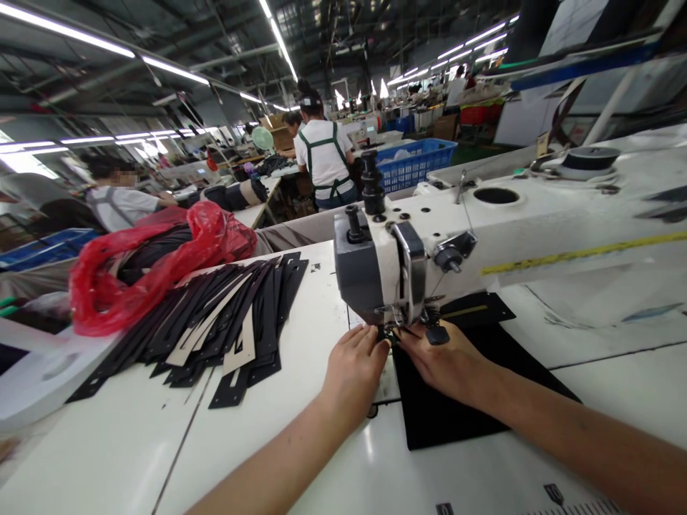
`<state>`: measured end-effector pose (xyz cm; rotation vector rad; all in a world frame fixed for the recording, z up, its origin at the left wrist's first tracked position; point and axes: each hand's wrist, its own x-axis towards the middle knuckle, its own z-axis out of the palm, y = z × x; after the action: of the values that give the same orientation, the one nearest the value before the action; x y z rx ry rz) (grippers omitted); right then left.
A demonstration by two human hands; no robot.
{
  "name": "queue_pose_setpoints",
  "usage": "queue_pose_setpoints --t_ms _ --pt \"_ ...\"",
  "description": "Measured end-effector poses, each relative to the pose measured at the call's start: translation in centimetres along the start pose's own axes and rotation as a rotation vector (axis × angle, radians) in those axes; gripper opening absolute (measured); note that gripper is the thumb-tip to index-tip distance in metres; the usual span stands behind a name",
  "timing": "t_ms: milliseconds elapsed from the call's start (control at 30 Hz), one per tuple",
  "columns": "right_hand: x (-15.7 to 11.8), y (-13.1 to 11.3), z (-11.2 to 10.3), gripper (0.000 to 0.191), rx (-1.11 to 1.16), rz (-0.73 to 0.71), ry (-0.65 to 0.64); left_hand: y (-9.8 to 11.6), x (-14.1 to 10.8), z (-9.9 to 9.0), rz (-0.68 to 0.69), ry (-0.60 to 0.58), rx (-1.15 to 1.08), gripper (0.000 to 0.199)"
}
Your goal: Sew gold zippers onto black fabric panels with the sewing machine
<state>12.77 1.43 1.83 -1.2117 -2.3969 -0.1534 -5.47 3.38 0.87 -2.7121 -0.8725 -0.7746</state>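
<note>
A white sewing machine [509,236] stands on the white table, its head and presser foot above both hands. Under the foot and my right forearm lies a flat black panel [445,422]; whether it is fabric or leather I cannot tell. My right hand [443,361] rests on this panel, its fingers closed at the panel's edge beside the foot, partly hidden by the machine. My left hand [357,368] is left of the foot, fingers bent and pressed together, the fingertips at a small dark piece I cannot make out. Both hands' fingertips nearly meet below the needle area.
To the left lies a fanned pile of slotted black strips [257,307], some showing beige sides. A red plastic bag [155,265] with dark pieces sits behind it. Beyond are a blue crate [418,163] and people at other workstations. A ruler scale [569,508] marks the front edge.
</note>
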Motion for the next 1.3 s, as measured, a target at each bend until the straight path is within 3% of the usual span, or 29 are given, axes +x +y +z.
queue_pose_setpoints --t_ms 233,533,833,1000,1167,1300 --pt "0.1 0.2 0.3 0.024 -0.018 -0.01 0.035 0.0 0.1 0.4 -0.041 0.061 -0.001 0.02" --pt "-0.3 0.3 0.5 0.025 -0.001 -0.012 0.06 0.2 0.2 0.1 -0.039 0.047 -0.014 0.017" --pt "-0.9 0.4 1.3 0.024 0.024 0.066 0.105 0.6 -0.2 0.1 -0.081 0.009 -0.045 0.012" --pt "-0.7 0.5 1.4 0.023 -0.086 0.113 0.144 0.3 -0.4 0.2 -0.143 0.012 -0.141 0.014" --pt "-3.1 -0.1 1.0 0.041 -0.23 0.098 0.089 0.9 -2.0 -1.3 -0.25 0.042 -0.295 0.026" --pt "-6.5 -3.0 -1.7 0.061 -0.29 0.038 -0.003 2.9 -3.8 -3.5 -0.18 0.001 -0.357 0.033"
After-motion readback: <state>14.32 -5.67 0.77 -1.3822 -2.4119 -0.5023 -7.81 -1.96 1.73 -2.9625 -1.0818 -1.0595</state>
